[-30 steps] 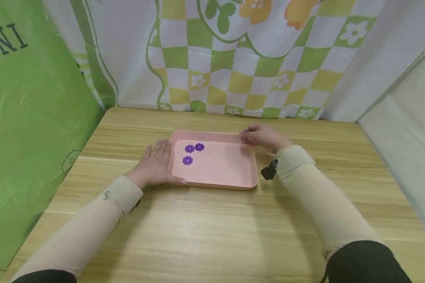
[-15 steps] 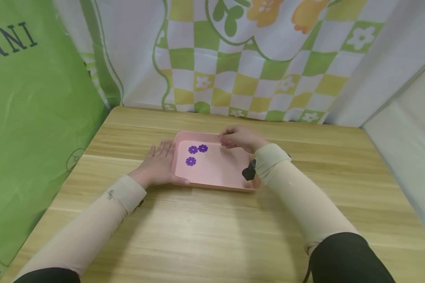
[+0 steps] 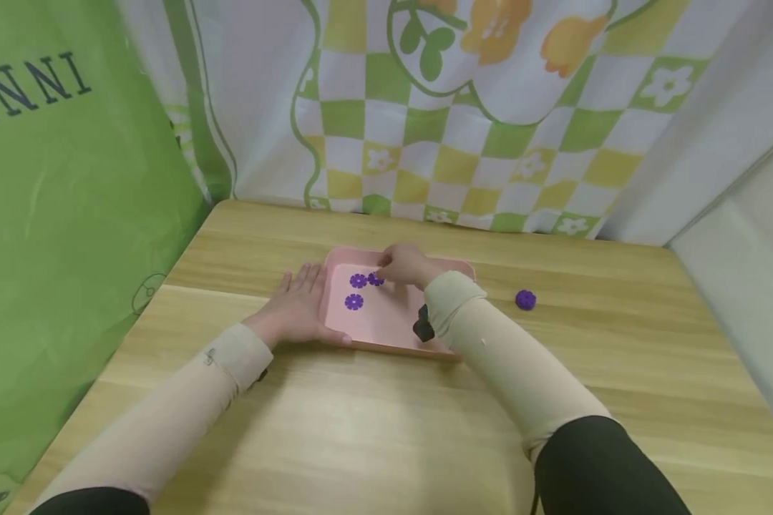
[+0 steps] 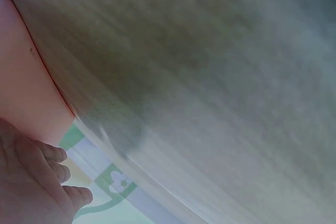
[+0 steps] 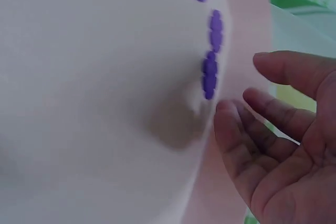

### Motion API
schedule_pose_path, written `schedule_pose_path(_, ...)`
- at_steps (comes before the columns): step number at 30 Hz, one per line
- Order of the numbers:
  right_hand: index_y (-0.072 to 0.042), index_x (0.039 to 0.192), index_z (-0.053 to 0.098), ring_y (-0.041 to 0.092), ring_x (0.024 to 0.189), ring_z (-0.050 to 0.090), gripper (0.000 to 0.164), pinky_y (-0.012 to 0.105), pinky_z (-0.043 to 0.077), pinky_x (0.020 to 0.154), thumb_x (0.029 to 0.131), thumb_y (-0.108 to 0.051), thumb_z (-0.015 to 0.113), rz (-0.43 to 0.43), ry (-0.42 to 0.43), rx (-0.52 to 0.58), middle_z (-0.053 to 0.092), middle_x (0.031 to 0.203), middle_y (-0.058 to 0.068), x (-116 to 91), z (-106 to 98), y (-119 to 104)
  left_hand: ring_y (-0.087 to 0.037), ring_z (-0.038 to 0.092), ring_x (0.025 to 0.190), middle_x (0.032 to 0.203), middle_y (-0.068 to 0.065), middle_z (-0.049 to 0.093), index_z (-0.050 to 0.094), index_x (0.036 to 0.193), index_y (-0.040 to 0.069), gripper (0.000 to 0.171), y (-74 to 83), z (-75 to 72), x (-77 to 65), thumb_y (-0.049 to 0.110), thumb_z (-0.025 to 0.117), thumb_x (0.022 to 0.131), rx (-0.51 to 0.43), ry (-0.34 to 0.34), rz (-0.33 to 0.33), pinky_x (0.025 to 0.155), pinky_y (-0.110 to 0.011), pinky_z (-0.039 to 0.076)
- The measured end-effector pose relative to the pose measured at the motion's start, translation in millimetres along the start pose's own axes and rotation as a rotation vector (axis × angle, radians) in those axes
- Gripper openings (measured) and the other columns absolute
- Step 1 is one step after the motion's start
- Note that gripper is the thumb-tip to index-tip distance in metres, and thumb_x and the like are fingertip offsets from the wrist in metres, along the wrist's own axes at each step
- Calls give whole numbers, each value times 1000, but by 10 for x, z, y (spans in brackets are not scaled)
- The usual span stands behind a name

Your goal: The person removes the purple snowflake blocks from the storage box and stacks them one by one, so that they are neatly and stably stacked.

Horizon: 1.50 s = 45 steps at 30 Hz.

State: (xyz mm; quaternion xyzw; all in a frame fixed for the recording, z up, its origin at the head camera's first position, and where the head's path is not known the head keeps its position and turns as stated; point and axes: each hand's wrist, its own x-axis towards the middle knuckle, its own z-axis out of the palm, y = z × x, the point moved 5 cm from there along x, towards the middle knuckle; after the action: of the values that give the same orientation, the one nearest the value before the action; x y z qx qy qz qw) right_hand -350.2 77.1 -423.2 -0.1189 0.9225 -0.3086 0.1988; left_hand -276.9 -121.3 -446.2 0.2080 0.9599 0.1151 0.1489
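Note:
A shallow pink tray [image 3: 393, 322] lies on the wooden table with three flat, notched purple discs inside, near its left end. One disc [image 3: 354, 302] lies by itself; behind it another disc [image 3: 358, 280] sits against a third disc [image 3: 376, 278]. My left hand [image 3: 296, 307] rests flat along the tray's left end, fingers straight and thumb at the front rim. Over the tray, my right hand [image 3: 407, 265] has its fingertips right at the third disc. In the right wrist view, the thumb and bent fingers of this hand [image 5: 294, 140] are apart, with nothing between them.
Right of the tray, a small rounded purple piece [image 3: 525, 300] sits on the table [image 3: 592, 343]. A checked, flowered curtain [image 3: 464, 143] hangs along the back edge, and a green sheet [image 3: 71, 250] along the left. A white panel [image 3: 747, 272] borders the right side.
My right hand has moved left from the tray's far right corner to the discs. The rounded purple piece at right has come into view from behind my arm. My left hand stays at the tray.

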Motion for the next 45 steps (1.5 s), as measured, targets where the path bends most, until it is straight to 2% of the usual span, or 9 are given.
schedule_pose_path(6, 1, 116, 71, 27, 101, 64, 27, 39, 52, 98, 92, -12, 74, -25, 0, -269, 71, 110, 13, 160, 238, -50, -39, -9, 156, 169, -24, -6, -6, 161, -6, 156, -28, 67, -65, 92, 68, 64, -34, 6, 0, 123, -57, -6)
schedule_pose_path(10, -4, 104, 68, 24, 97, 62, 12, 39, 53, 96, 93, -7, 68, 23, 14, -249, 68, 104, 10, 126, 266, -87, -40, -11, 156, 169, -25, -6, -5, 161, -7, 156, -33, 29, -89, 91, 69, 64, -59, 0, -2, 123, -58, -6)
schedule_pose_path(15, -14, 116, 57, 34, 118, 48, 26, 59, 54, 84, 100, -34, 51, 467, -3, 344, 49, 139, 12, -418, 197, -107, -40, -11, 156, 169, -25, -6, -5, 161, -7, 155, -10, 9, -67, 90, 69, 66, -63, -4, 2, 124, -57, -6)
schedule_pose_path(17, -18, 121, 55, 38, 120, 45, 32, 63, 54, 79, 99, -40, 50, 568, 21, 457, 42, 145, 11, -528, 178, -94, -39, -11, 156, 169, -25, -7, -6, 161, -7, 155, -9, 11, -53, 90, 69, 66, -63, -3, 2, 124, -57, -6)
schedule_pose_path(23, -5, 103, 64, 25, 97, 61, 10, 38, 54, 90, 93, -6, 65, 34, 24, -231, 66, 106, 12, -63, 151, -110, -40, -11, 155, 169, -25, -6, -6, 161, -7, 154, 21, -13, -41, 88, 71, 67, -61, 6, 2, 123, -57, -6)
schedule_pose_path(25, -3, 98, 64, 27, 92, 62, 11, 39, 55, 87, 89, -4, 70, -8, 47, -316, 66, 97, 11, 35, 147, -81, -41, -10, 155, 169, -26, -6, -5, 161, -7, 153, 37, -19, -35, 87, 71, 67, -62, 8, 6, 123, -57, -6)
schedule_pose_path(33, -4, 93, 68, 21, 84, 59, 7, 33, 54, 82, 89, 1, 67, -5, 81, -327, 68, 91, 8, 53, 46, 13, -42, -9, 155, 169, -27, -5, -4, 160, -9, 152, 51, -7, -24, 85, 73, 68, -76, 13, 12, 123, -59, -5)
schedule_pose_path(40, -8, 85, 57, 18, 76, 49, 10, 31, 46, 71, 90, -2, 63, -12, 76, -207, 54, 80, 3, -82, -121, 123, -42, -9, 155, 169, -27, -4, -4, 160, -9, 155, 39, 3, -10, 87, 72, 66, -51, 15, 3, 123, -58, -6)
schedule_pose_path(45, -3, 93, 63, 17, 76, 53, 2, 27, 48, 68, 93, -5, 64, 27, 66, -125, 60, 85, 5, -168, -237, 264, -40, -11, 155, 169, -25, -6, -5, 161, -7, 155, 27, 17, 0, 88, 71, 66, -26, 11, 0, 123, -57, -7)
